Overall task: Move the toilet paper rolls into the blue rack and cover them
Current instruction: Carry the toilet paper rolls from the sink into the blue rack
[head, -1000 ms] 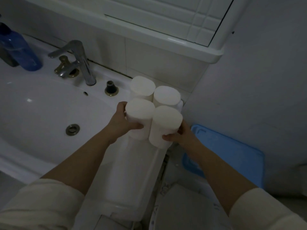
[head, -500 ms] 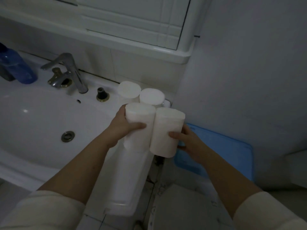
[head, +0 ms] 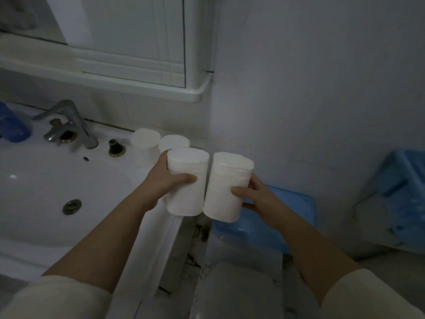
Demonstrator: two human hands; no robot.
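Note:
My left hand (head: pixel 166 180) grips one white toilet paper roll (head: pixel 186 180), held upright above the sink's right edge. My right hand (head: pixel 255 194) grips a second white roll (head: pixel 226 187), tilted slightly right, touching the first near its base. Two more rolls (head: pixel 145 137) (head: pixel 174 142) stand on the sink ledge behind my left hand. A blue flat lid (head: pixel 292 206) lies below my right hand. The blue rack (head: pixel 404 187) stands at the far right against the wall.
A white basin (head: pixel 46 194) with a metal tap (head: pixel 66 120) fills the left. A blue bottle (head: pixel 11 127) stands at the far left. A white cabinet (head: pixel 138 49) hangs above. A grey wall (head: pixel 310 88) rises behind; a toilet tank (head: pixel 239 284) sits below.
Both hands have lifted their rolls off the ledge and carried them right, away from the two that stay. The view has swung right, bringing the blue rack into sight.

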